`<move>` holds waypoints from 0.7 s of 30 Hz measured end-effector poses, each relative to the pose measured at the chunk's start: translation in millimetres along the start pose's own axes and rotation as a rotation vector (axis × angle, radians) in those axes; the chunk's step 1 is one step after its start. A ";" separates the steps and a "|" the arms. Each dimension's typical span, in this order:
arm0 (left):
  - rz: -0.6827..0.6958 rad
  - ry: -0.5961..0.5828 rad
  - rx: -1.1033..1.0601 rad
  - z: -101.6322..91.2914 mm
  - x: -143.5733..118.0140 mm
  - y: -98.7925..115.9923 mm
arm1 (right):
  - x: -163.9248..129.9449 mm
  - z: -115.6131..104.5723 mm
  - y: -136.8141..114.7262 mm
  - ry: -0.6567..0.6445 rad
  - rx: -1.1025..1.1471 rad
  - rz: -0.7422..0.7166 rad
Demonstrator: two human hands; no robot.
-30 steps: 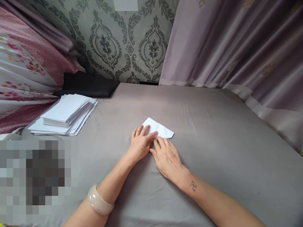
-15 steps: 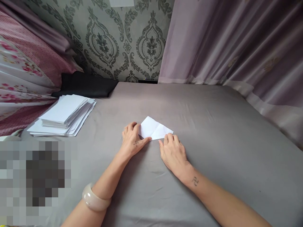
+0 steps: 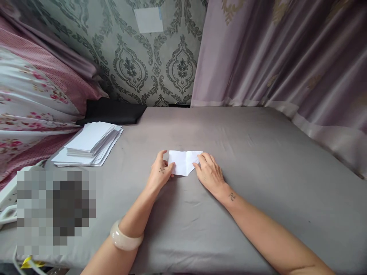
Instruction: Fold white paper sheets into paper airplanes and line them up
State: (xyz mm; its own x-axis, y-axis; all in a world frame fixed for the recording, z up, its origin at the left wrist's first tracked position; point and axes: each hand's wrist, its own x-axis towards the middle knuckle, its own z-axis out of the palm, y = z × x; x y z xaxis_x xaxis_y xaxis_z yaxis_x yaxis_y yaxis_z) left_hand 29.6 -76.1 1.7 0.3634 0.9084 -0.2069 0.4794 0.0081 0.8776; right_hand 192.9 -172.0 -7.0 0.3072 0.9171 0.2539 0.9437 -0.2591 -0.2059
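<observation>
A small folded sheet of white paper lies between my hands over the grey cloth surface. A crease runs down it, and its right lower edge slants. My left hand grips its left edge, thumb on top and fingers underneath. At the right corner, my right hand pinches the paper between thumb and fingertips. A pale bangle circles my left forearm.
A stack of white paper sits at the left, in front of a folded black cloth. Floral fabric hangs on the left, and a mauve curtain on the right. A white power strip and cables lie at the left edge.
The paper has been turned, so its top edge now runs level instead of peaking. My left hand has shifted its hold to the left edge. The view has tilted up slightly.
</observation>
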 end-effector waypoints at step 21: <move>0.426 0.047 0.535 16.9 -27.2 1.8 | 19.3 10.1 31.3 -0.012 0.288 -0.254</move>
State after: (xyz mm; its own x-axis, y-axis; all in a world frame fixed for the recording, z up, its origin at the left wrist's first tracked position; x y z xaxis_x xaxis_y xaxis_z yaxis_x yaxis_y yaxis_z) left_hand 34.0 -107.9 1.6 0.5786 0.8038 0.1382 0.6353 -0.5505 0.5416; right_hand 227.2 -159.4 -18.1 0.0651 0.9450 0.3206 0.9156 0.0711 -0.3956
